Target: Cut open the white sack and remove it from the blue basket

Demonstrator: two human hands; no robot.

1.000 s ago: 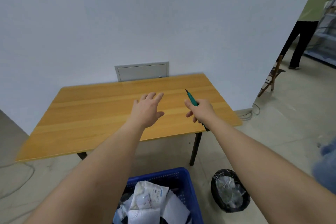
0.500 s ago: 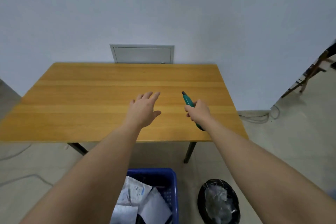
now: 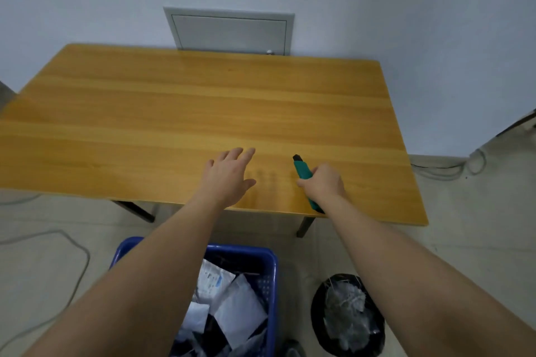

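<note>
At the near bottom edge, the blue basket (image 3: 271,278) is seen on the floor, partly covered by the left forearm. Inside it, white sacks (image 3: 237,303) and paper packets are piled, with printed labels on some of them; which one is meant by the task cannot be told, and the lower part of the basket is cut off by the frame. To the right of the basket, a black bin (image 3: 348,317) with a crumpled clear liner is placed.

Farther away, over the near edge of the wooden table (image 3: 188,113), both hands are held out. The left hand (image 3: 229,177) is spread, with straight fingers, and nothing is held in it. The right hand (image 3: 323,184) is closed around a green cutter (image 3: 303,172), whose long axis is pointed away and a little to the left. Whether the blade is out cannot be made out.

So the sack lies below and behind both hands, nearer to the person. The hands are judged to need to be drawn back and down, and the empty left hand is slightly closer to the basket.

At the far wall, a grey panel (image 3: 230,32) is seen behind the table.
</note>
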